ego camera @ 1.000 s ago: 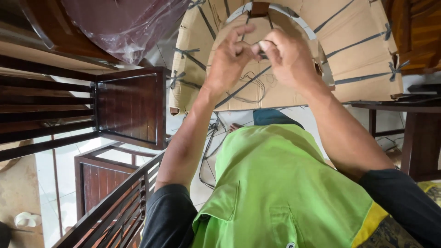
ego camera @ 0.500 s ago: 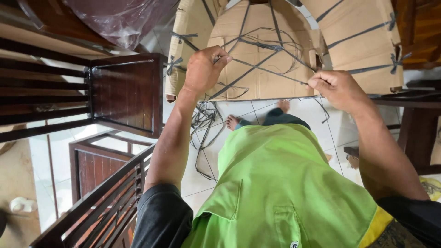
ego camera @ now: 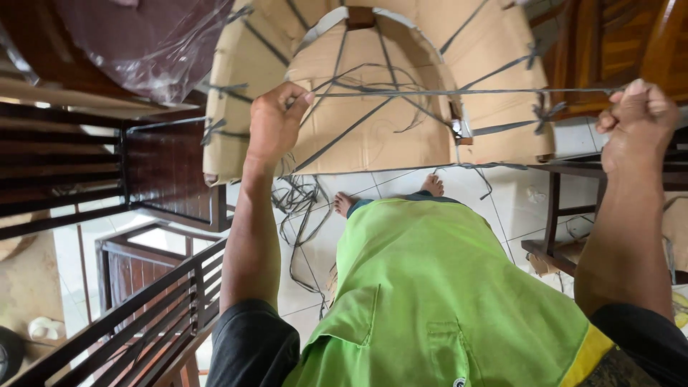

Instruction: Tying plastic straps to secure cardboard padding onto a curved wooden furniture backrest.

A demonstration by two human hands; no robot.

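My left hand [ego camera: 276, 122] and my right hand [ego camera: 634, 118] are each closed on an end of a dark grey strap [ego camera: 459, 92], which runs taut and level between them. Behind it stands a piece of furniture wrapped in brown cardboard [ego camera: 373, 136], bound with more grey straps crossing its curved front. My left hand is against the cardboard's left side. Off past the wrap's right edge, in front of dark wooden furniture, is where my right hand holds its end. My green shirt [ego camera: 430, 287] and bare feet [ego camera: 344, 203] show below.
Dark wooden furniture frames [ego camera: 143, 179] stand at the left and a slatted rail [ego camera: 136, 322] at lower left. A wooden table [ego camera: 566, 215] is at the right. Loose grey straps [ego camera: 301, 208] lie tangled on the white tile floor [ego camera: 494, 201]. Clear plastic wrap [ego camera: 150, 43] hangs at upper left.
My hands, close together at the cardboard's top a second ago, have moved wide apart. The strap is now stretched straight between them, the right hand far to the right.
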